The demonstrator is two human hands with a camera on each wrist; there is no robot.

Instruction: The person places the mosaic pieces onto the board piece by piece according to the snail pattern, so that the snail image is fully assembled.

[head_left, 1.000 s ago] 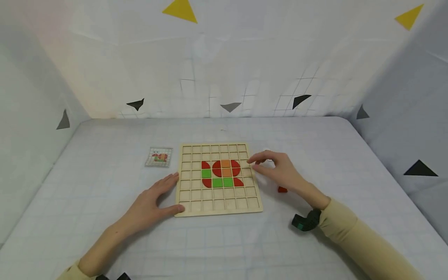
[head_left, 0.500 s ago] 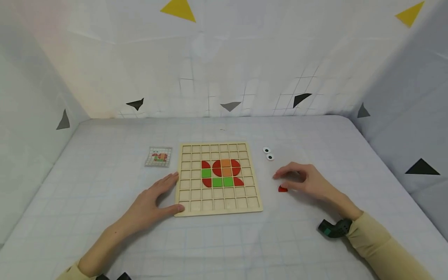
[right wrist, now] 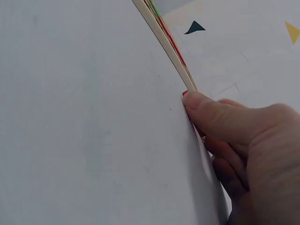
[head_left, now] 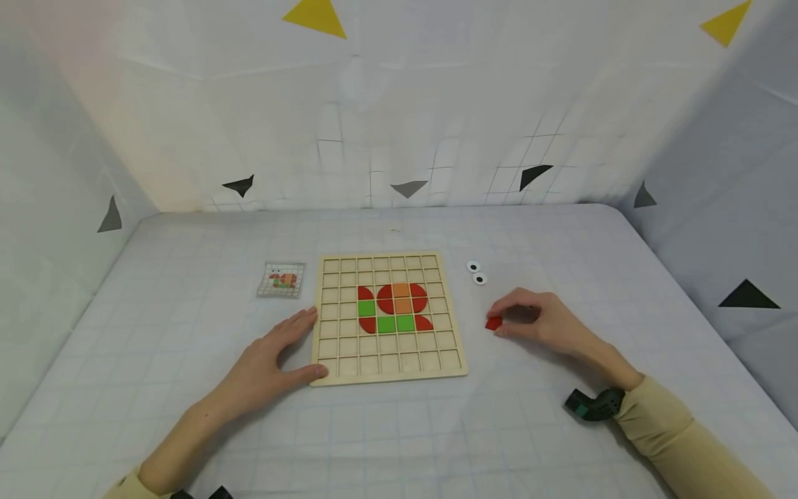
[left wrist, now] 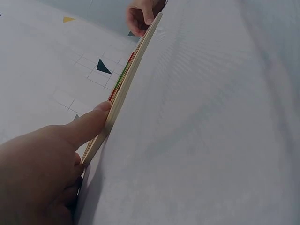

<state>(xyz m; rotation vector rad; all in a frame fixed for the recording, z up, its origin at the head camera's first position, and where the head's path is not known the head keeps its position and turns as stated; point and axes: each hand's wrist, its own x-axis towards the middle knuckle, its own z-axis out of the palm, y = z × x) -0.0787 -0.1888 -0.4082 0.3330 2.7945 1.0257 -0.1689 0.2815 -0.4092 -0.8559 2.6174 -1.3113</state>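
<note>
A square wooden grid board [head_left: 389, 380] lies mid-table. Set in its cells are red quarter-circle tiles [head_left: 369, 326], green squares [head_left: 386, 324] and orange squares [head_left: 403, 305], several in all. My left hand [head_left: 264, 360] rests at the board's left side, thumb over the near corner and fingertips along the edge; the left wrist view shows the thumb [left wrist: 93, 124] on the rim. Right of the board, my right hand [head_left: 548, 322] pinches a small red tile [head_left: 494, 324] between thumb and forefinger, close over the table. The thumb covers most of that tile [right wrist: 185, 93] in the right wrist view.
Two round eye pieces [head_left: 479, 279] lie just right of the board's upper corner. A small picture card [head_left: 282, 280] showing a similar coloured pattern lies to the board's left. White cloth walls [head_left: 399, 104] stand behind and beside the table.
My right hand has moved from the board's right edge to the red tile on the table, gripped it and shifted it slightly left. The eye pieces are uncovered. My left hand stays put.
</note>
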